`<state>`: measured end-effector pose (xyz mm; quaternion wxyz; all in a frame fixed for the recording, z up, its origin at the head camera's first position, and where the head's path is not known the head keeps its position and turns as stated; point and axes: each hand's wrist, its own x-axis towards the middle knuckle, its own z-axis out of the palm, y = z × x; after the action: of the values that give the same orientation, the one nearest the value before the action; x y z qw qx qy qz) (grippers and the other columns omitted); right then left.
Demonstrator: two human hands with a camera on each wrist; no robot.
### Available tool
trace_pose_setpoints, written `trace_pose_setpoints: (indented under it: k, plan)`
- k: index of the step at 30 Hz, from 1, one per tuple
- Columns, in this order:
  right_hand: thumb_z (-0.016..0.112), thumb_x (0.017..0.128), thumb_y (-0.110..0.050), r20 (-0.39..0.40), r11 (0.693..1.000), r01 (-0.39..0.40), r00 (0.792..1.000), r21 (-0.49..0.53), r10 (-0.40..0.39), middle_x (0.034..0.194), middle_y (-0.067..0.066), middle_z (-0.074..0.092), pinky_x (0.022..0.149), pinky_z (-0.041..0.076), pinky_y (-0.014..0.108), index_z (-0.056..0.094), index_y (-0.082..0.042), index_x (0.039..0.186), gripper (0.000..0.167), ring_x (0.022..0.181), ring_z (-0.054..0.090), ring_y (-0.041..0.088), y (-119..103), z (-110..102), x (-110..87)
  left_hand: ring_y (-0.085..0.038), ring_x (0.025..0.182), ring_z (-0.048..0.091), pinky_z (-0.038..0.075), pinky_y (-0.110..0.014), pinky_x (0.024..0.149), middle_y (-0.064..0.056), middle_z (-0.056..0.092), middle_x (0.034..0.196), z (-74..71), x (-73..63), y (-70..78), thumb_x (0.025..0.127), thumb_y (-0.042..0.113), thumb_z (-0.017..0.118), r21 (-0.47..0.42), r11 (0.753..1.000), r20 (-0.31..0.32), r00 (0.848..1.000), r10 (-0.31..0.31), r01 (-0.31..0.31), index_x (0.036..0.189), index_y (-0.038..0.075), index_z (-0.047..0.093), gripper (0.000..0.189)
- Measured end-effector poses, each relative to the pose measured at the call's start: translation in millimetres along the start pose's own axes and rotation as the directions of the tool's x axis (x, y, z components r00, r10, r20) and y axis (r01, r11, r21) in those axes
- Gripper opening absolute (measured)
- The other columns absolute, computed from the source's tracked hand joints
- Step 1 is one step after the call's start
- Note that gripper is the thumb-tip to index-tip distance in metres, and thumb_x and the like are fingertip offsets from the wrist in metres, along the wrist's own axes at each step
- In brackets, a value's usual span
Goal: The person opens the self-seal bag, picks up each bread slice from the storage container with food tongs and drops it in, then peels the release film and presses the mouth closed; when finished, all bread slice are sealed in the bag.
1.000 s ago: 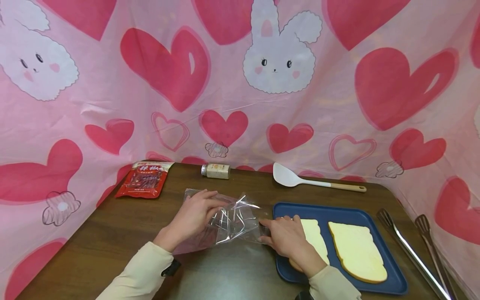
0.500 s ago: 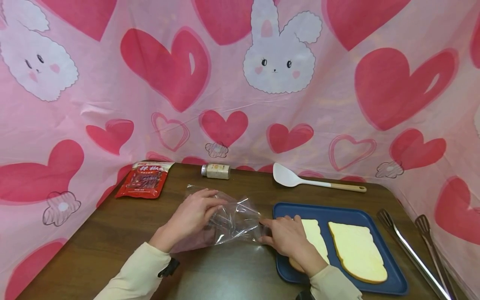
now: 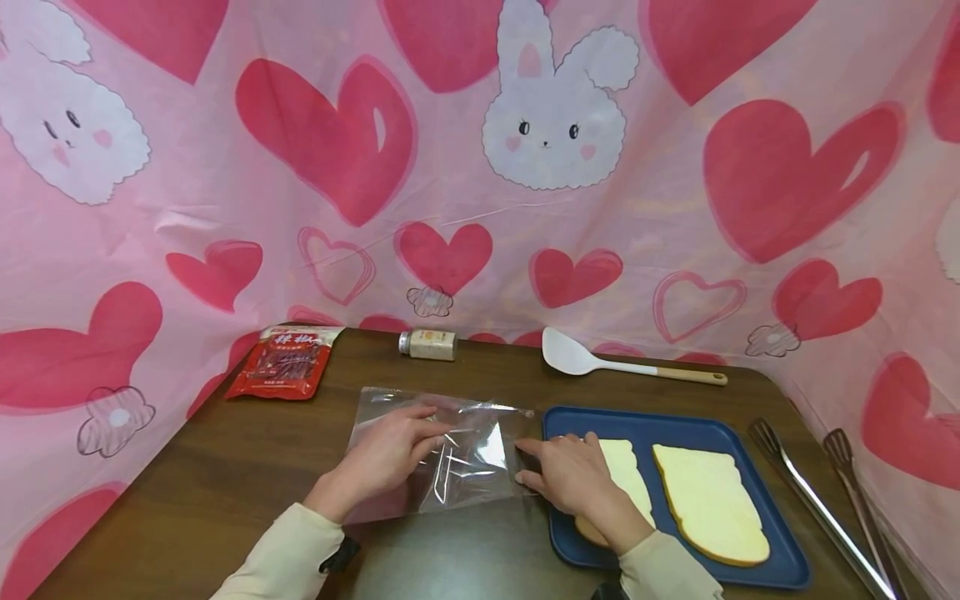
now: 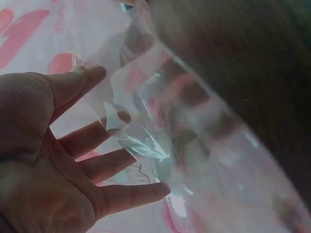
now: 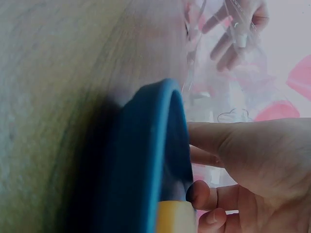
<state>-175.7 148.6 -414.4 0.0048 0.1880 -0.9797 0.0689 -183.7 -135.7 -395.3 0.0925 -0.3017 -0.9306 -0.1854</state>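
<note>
A clear plastic bag (image 3: 468, 479) lies flattened on the table between the two hands. My left hand (image 3: 390, 450) is over its left part; in the left wrist view the fingers are spread and fairly straight, with the film (image 4: 180, 126) at the fingertips. My right hand (image 3: 573, 475) reaches over the tray's left rim. Its thumb and index finger stand apart at the bag's right end, the other fingers loosely bent. Under that hand a bread slice (image 3: 632, 479) is partly hidden. Another bread slice (image 3: 708, 504) lies beside it on the blue tray (image 3: 712, 432).
At the back are a red food packet (image 3: 283, 362), a small seasoning jar (image 3: 427, 344) and a white spatula (image 3: 573, 354) with a wooden handle. Right of the tray lie metal tongs (image 3: 817, 504). A pink printed cloth (image 3: 442, 192) hangs around the wooden table (image 3: 180, 475).
The bag was bunched up and raised in its middle; now it is spread flatter and wider. The left hand shifted very slightly, and the right hand stayed almost in place.
</note>
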Motion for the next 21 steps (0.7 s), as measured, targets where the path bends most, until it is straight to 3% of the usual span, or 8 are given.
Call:
trace_pose_setpoints:
  k: [3,7,12,14,17,21]
  plan:
    - [0.08,0.092,-0.042,-0.025,1.0,0.005,1.0,0.011,-0.005,0.09,0.001,0.078,0.065,0.034,0.039,0.076,-0.027,0.129,0.04,0.071,0.058,0.021,0.0,-4.4,-2.9,-0.035,0.127,0.068,0.055,-0.055,0.106,-0.015,0.073,0.134,3.4,-0.9,-2.1,0.101,0.014,0.07,-0.033,0.999,0.017,1.0,-0.026,0.026,0.124,0.013,0.08,0.024]
    - [0.079,0.094,-0.039,-0.115,1.0,0.011,0.993,0.021,-0.009,0.085,0.0,0.077,0.06,0.032,0.036,0.077,-0.026,0.128,0.036,0.07,0.061,0.021,6.3,-12.9,-9.4,-0.034,0.129,0.067,0.053,-0.056,0.108,-0.011,0.074,0.133,7.1,-1.9,-5.0,0.101,0.014,0.071,-0.049,0.998,0.022,0.999,-0.043,0.044,0.125,0.013,0.08,0.025]
    - [0.078,0.095,-0.039,-0.23,0.997,-0.069,0.97,0.039,0.076,0.076,-0.002,0.067,0.06,0.036,0.033,0.076,-0.022,0.13,0.039,0.072,0.062,0.02,36.3,-23.3,-24.8,-0.033,0.128,0.068,0.053,-0.055,0.108,-0.011,0.074,0.133,10.8,-3.6,-7.5,0.101,0.017,0.072,-0.069,0.994,0.003,0.997,-0.08,0.08,0.124,0.012,0.08,0.025]
    - [0.078,0.095,-0.038,-0.277,0.99,-0.124,0.951,0.064,0.137,0.08,0.002,0.068,0.059,0.041,0.037,0.075,-0.018,0.132,0.042,0.073,0.062,0.024,57.1,-28.5,-34.7,-0.034,0.128,0.068,0.053,-0.055,0.108,-0.012,0.074,0.134,11.7,-4.0,-8.2,0.1,0.018,0.073,-0.093,0.99,0.0,0.994,-0.109,0.109,0.124,0.013,0.08,0.025]
    - [0.076,0.096,-0.039,-0.318,0.964,-0.25,0.91,0.092,0.267,0.103,0.021,0.071,0.065,0.05,0.055,0.07,-0.01,0.137,0.05,0.088,0.067,0.043,96.2,-38.7,-58.1,-0.036,0.13,0.067,0.052,-0.057,0.109,-0.016,0.072,0.136,13.0,-3.2,-8.9,0.101,0.019,0.073,-0.131,0.982,0.006,0.991,-0.135,0.134,0.125,0.014,0.08,0.026]
    - [0.068,0.1,-0.047,-0.253,0.872,-0.481,0.835,0.095,0.488,0.13,0.042,0.056,0.081,0.046,0.078,0.056,0.003,0.144,0.068,0.112,0.055,0.066,158.4,-54.1,-97.3,-0.039,0.132,0.065,0.05,-0.059,0.111,-0.018,0.07,0.139,14.8,-2.0,-10.7,0.101,0.019,0.073,-0.148,0.978,0.007,0.989,-0.148,0.147,0.126,0.015,0.079,0.026]
